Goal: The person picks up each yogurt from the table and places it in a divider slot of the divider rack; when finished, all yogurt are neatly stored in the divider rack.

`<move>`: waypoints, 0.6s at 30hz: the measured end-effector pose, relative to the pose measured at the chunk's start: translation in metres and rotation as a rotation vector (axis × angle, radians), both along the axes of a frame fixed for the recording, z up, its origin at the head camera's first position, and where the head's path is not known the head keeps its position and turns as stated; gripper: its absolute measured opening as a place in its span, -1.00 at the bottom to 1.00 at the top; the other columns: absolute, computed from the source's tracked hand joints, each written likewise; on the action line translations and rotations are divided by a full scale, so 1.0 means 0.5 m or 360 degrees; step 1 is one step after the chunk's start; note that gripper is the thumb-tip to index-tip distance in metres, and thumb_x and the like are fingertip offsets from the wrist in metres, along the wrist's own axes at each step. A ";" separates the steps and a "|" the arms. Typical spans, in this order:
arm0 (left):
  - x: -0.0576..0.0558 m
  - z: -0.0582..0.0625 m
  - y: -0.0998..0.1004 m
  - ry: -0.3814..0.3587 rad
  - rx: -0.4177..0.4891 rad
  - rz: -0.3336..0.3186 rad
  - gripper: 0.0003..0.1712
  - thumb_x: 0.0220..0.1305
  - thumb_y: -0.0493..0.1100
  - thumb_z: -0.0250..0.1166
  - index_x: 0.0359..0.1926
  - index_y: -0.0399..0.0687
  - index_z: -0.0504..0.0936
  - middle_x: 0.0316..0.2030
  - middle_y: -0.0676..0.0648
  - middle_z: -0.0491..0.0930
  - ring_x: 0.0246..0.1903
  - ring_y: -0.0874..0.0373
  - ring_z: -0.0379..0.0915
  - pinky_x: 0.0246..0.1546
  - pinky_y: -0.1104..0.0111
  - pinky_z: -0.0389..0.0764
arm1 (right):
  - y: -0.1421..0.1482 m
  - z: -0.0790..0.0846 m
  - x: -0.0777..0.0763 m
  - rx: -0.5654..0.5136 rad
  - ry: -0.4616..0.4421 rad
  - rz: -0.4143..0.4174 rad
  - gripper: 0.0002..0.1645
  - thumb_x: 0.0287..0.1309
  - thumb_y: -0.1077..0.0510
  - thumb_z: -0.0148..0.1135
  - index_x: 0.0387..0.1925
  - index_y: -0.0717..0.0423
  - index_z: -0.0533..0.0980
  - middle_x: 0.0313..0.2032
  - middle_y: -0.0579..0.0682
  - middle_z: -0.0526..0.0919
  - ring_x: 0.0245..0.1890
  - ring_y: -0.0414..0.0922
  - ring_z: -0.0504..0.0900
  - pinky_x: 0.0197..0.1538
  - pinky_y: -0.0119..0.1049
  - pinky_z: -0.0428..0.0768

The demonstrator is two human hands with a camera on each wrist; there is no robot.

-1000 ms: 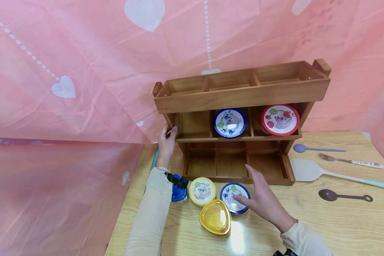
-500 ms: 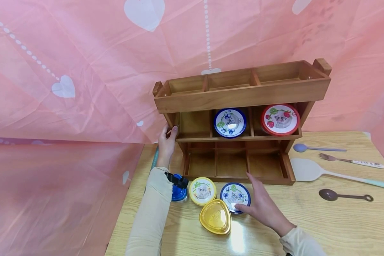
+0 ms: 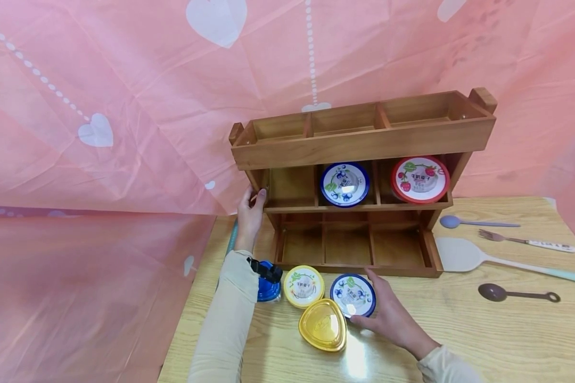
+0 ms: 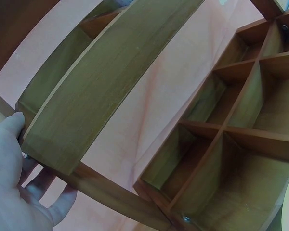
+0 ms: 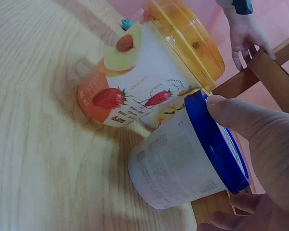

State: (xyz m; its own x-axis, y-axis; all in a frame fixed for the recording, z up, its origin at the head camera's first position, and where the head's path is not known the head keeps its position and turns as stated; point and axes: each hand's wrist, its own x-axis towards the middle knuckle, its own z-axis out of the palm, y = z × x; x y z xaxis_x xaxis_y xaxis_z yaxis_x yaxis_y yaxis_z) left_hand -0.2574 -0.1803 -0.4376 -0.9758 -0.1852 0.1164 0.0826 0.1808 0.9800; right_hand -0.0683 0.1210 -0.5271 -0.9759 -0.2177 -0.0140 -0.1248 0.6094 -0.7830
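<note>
In the head view my left hand (image 3: 250,218) grips the left side of a wooden three-tier shelf (image 3: 361,149). Its thumb and fingers are round a wooden side part in the left wrist view. My right hand (image 3: 394,316) holds a white tub with a blue lid (image 3: 352,296) by the lid, thumb at the near edge and fingers on the right side. The tub stands upright on the table in front of the shelf. Beside it are a yellow-rimmed tub (image 3: 304,287) and a fruit-printed tub with a clear amber lid (image 5: 130,72).
A blue-lidded tub (image 3: 345,184) and a red-lidded tub (image 3: 420,179) sit in the shelf's middle tier. Another blue lid (image 3: 267,284) shows by my left wrist. To the right lie a blue spoon (image 3: 450,222), a fork (image 3: 491,235), a spatula (image 3: 460,254) and a brown spoon (image 3: 492,292).
My right hand has come down and round the blue-lidded tub in front; its thumb has moved from over the lid to the near edge. The left hand stays at the shelf's side.
</note>
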 end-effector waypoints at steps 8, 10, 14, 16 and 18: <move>0.002 0.002 0.001 -0.0027 -0.0004 -0.0005 -0.43 0.46 0.06 0.13 0.42 0.11 0.34 0.32 -0.07 0.42 0.31 0.00 0.34 0.36 0.15 0.38 | -0.006 -0.013 0.009 -0.0012 -0.0023 0.0013 0.38 -0.22 -0.06 0.64 0.48 0.27 0.00 0.33 0.38 0.26 0.31 0.31 0.34 0.30 0.27 0.36; 0.002 0.002 0.001 -0.0036 -0.0008 -0.0005 -0.43 0.46 0.07 0.13 0.42 0.12 0.34 0.33 -0.07 0.42 0.32 0.00 0.33 0.36 0.15 0.38 | -0.007 -0.015 0.010 -0.0005 0.0019 0.0007 0.34 -0.23 -0.03 0.64 0.46 0.28 0.04 0.31 0.38 0.29 0.28 0.30 0.37 0.28 0.26 0.38; 0.003 0.002 0.001 -0.0041 -0.0003 -0.0003 -0.42 0.46 0.07 0.13 0.43 0.11 0.33 0.34 -0.07 0.41 0.32 0.00 0.33 0.37 0.15 0.37 | -0.008 -0.016 0.012 0.0002 0.0047 -0.0002 0.28 -0.22 0.01 0.64 0.44 0.28 0.08 0.27 0.36 0.33 0.25 0.27 0.40 0.26 0.24 0.41; 0.004 0.002 0.001 -0.0037 0.0002 -0.0002 -0.42 0.46 0.06 0.13 0.43 0.10 0.33 0.34 -0.08 0.41 0.32 0.00 0.33 0.37 0.15 0.37 | -0.008 -0.016 0.012 0.0006 0.0026 -0.0004 0.27 -0.21 0.02 0.64 0.44 0.26 0.08 0.28 0.35 0.33 0.27 0.26 0.39 0.27 0.24 0.41; 0.004 0.002 0.001 -0.0033 0.0006 -0.0003 -0.42 0.46 0.05 0.13 0.43 0.09 0.33 0.34 -0.08 0.42 0.32 0.00 0.33 0.37 0.14 0.37 | -0.008 -0.016 0.011 0.0008 0.0001 -0.0005 0.26 -0.19 0.02 0.63 0.44 0.24 0.08 0.29 0.34 0.32 0.28 0.27 0.38 0.28 0.25 0.39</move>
